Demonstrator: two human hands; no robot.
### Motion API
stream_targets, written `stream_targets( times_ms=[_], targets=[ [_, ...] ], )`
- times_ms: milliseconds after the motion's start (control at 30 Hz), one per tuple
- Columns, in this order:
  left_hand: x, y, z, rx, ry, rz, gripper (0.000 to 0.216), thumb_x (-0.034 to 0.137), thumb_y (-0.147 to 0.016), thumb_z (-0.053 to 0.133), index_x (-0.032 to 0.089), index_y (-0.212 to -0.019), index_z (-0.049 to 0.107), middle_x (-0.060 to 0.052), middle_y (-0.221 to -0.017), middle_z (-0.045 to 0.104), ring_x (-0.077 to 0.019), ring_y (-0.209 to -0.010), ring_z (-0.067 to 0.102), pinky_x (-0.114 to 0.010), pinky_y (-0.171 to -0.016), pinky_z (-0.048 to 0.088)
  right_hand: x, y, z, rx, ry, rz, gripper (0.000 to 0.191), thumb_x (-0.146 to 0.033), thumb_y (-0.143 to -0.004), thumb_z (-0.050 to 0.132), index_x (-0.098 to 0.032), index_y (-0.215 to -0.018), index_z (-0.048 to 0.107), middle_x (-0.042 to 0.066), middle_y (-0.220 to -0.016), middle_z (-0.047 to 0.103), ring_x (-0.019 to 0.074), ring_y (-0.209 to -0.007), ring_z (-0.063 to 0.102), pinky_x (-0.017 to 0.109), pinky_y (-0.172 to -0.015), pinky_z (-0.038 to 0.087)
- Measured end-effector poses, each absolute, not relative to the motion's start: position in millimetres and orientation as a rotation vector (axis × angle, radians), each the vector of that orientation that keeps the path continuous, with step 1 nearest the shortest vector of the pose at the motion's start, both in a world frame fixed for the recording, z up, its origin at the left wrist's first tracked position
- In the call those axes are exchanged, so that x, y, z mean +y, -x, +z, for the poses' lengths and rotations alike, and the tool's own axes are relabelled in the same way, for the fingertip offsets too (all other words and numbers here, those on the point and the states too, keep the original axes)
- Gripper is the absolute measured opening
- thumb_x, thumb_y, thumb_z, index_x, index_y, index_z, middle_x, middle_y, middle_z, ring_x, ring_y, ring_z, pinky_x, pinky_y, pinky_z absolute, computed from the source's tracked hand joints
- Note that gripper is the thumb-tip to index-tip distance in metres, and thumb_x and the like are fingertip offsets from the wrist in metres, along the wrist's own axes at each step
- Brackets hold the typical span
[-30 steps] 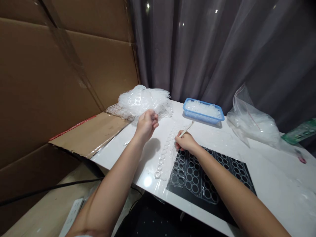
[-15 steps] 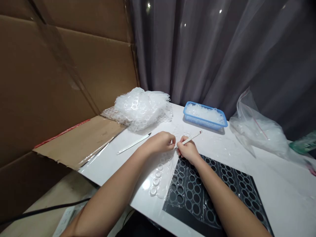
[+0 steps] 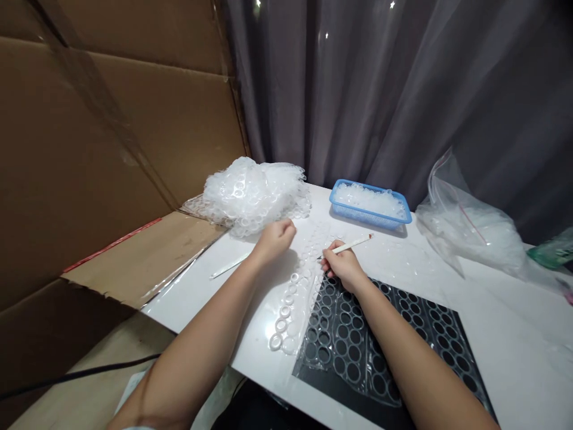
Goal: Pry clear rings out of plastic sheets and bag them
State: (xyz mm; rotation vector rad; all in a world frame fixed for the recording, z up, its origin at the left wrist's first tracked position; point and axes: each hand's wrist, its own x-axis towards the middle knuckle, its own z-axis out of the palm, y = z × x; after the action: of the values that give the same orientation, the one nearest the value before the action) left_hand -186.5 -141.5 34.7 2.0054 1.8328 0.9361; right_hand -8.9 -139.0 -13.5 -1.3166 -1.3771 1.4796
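My right hand (image 3: 342,266) grips a slim white pen-shaped tool (image 3: 353,243) with a reddish-brown end. Its thin dark tip points left at a clear plastic sheet with white rings (image 3: 285,312). My left hand (image 3: 276,237) is raised left of that tip, its fingers curled together; whatever they may hold is hidden. A second slim white tool (image 3: 228,266) lies on the table, partly behind my left forearm. Beneath my right forearm is a black mat (image 3: 329,385) under clear film with rows of rings (image 3: 342,331).
Crumpled clear ring-patterned plastic (image 3: 255,194) is heaped at the back left. A blue basket (image 3: 370,214) of small translucent pieces stands behind my right hand. To the right lies a clear zip bag (image 3: 478,230). Cardboard (image 3: 134,263) borders the white table (image 3: 505,334) on the left.
My left hand has moved up and left, away from the tool tip, and now partly covers the second tool. My right hand stays nearly in place, still gripping its tool.
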Motion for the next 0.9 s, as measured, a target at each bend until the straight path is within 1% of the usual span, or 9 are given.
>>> stream_targets(
  times_ms=[67, 133, 200, 300, 433, 567, 733, 800, 900],
  targets=[
    [-142.2, 180.4, 29.9, 1.769, -2.162, 0.775, 0.036, 0.042, -0.082, 0.041, 0.017, -0.057, 0.046, 0.001, -0.053, 0.044, -0.0126, -0.056, 0.042, -0.025, -0.057, 0.03, -137.8, 8.7, -15.1, -1.309, 1.334, 1.471, 0.009, -0.023, -0.072, 0.049, -0.022, -0.075, 0.041, -0.006, -0.053, 0.056, 0.0101, -0.046, 0.054, 0.016, -0.036, 0.038],
    [-144.2, 173.1, 25.0, 1.665, -2.335, 0.614, 0.032, 0.04, -0.082, 0.045, 0.017, -0.061, 0.05, 0.0, -0.059, 0.05, -0.0135, -0.06, 0.046, -0.025, -0.059, 0.031, -137.4, 9.2, -17.0, -1.338, 1.313, 1.451, 0.01, -0.023, -0.073, 0.051, -0.022, -0.075, 0.041, -0.006, -0.053, 0.056, 0.0104, -0.047, 0.054, 0.016, -0.036, 0.039],
    [-146.2, 167.9, 22.0, 1.609, -2.41, 0.512, 0.019, 0.031, -0.082, 0.045, 0.017, -0.077, 0.057, -0.002, -0.07, 0.057, -0.0149, -0.067, 0.051, -0.025, -0.062, 0.034, -137.3, 9.7, -18.6, -1.367, 1.288, 1.439, 0.011, -0.025, -0.074, 0.051, -0.022, -0.075, 0.041, -0.005, -0.054, 0.056, 0.0106, -0.047, 0.054, 0.016, -0.036, 0.04],
    [-148.8, 164.5, 21.2, 1.641, -2.427, 0.316, 0.022, 0.024, -0.08, 0.045, 0.02, -0.095, 0.06, -0.004, -0.08, 0.062, -0.0173, -0.074, 0.056, -0.025, -0.063, 0.035, -137.4, 10.0, -19.5, -1.414, 1.281, 1.422, 0.011, -0.027, -0.076, 0.051, -0.022, -0.075, 0.042, -0.005, -0.055, 0.056, 0.0107, -0.047, 0.054, 0.017, -0.036, 0.041],
    [-151.8, 161.6, 22.4, 1.684, -2.442, 0.12, 0.023, 0.032, -0.081, 0.046, 0.022, -0.089, 0.066, -0.006, -0.082, 0.063, -0.0191, -0.075, 0.058, -0.026, -0.06, 0.035, -138.6, 8.9, -18.2, -1.549, 1.316, 1.311, 0.01, -0.028, -0.077, 0.05, -0.022, -0.074, 0.043, -0.005, -0.054, 0.056, 0.0112, -0.045, 0.054, 0.019, -0.036, 0.043],
    [-149.4, 163.1, 23.1, 1.761, -2.379, 0.231, 0.018, 0.033, -0.079, 0.051, 0.021, -0.081, 0.064, -0.004, -0.082, 0.064, -0.0171, -0.07, 0.057, -0.026, -0.055, 0.031, -139.3, 8.6, -17.1, -1.634, 1.387, 1.218, 0.01, -0.026, -0.078, 0.049, -0.022, -0.071, 0.043, -0.005, -0.05, 0.053, 0.0106, -0.039, 0.05, 0.02, -0.034, 0.042],
    [-138.4, 171.3, 23.8, 2.027, -2.203, 0.544, 0.036, 0.028, -0.091, 0.024, 0.015, -0.089, 0.058, -0.008, -0.08, 0.062, -0.0176, -0.072, 0.055, -0.027, -0.06, 0.033, -135.9, 9.4, -18.6, -1.478, 1.336, 1.337, 0.011, -0.028, -0.079, 0.051, -0.021, -0.073, 0.044, -0.004, -0.055, 0.055, 0.0107, -0.044, 0.052, 0.019, -0.036, 0.043],
    [-135.8, 171.2, 22.3, 2.029, -2.174, 0.619, 0.036, 0.031, -0.092, 0.027, 0.015, -0.082, 0.058, -0.006, -0.076, 0.06, -0.0172, -0.07, 0.054, -0.027, -0.061, 0.033, -134.4, 9.5, -19.5, -1.345, 1.318, 1.399, 0.011, -0.03, -0.08, 0.051, -0.021, -0.075, 0.044, -0.003, -0.059, 0.056, 0.0099, -0.047, 0.053, 0.018, -0.037, 0.043],
    [-135.4, 166.7, 18.3, 1.898, -2.276, 0.573, 0.035, 0.041, -0.088, 0.041, 0.016, -0.07, 0.057, -0.005, -0.073, 0.058, -0.0168, -0.069, 0.053, -0.027, -0.062, 0.034, -133.5, 9.7, -21.7, -1.326, 1.337, 1.345, 0.013, -0.033, -0.08, 0.051, -0.022, -0.077, 0.044, -0.003, -0.061, 0.056, 0.0102, -0.047, 0.052, 0.018, -0.035, 0.041]
  ],
)
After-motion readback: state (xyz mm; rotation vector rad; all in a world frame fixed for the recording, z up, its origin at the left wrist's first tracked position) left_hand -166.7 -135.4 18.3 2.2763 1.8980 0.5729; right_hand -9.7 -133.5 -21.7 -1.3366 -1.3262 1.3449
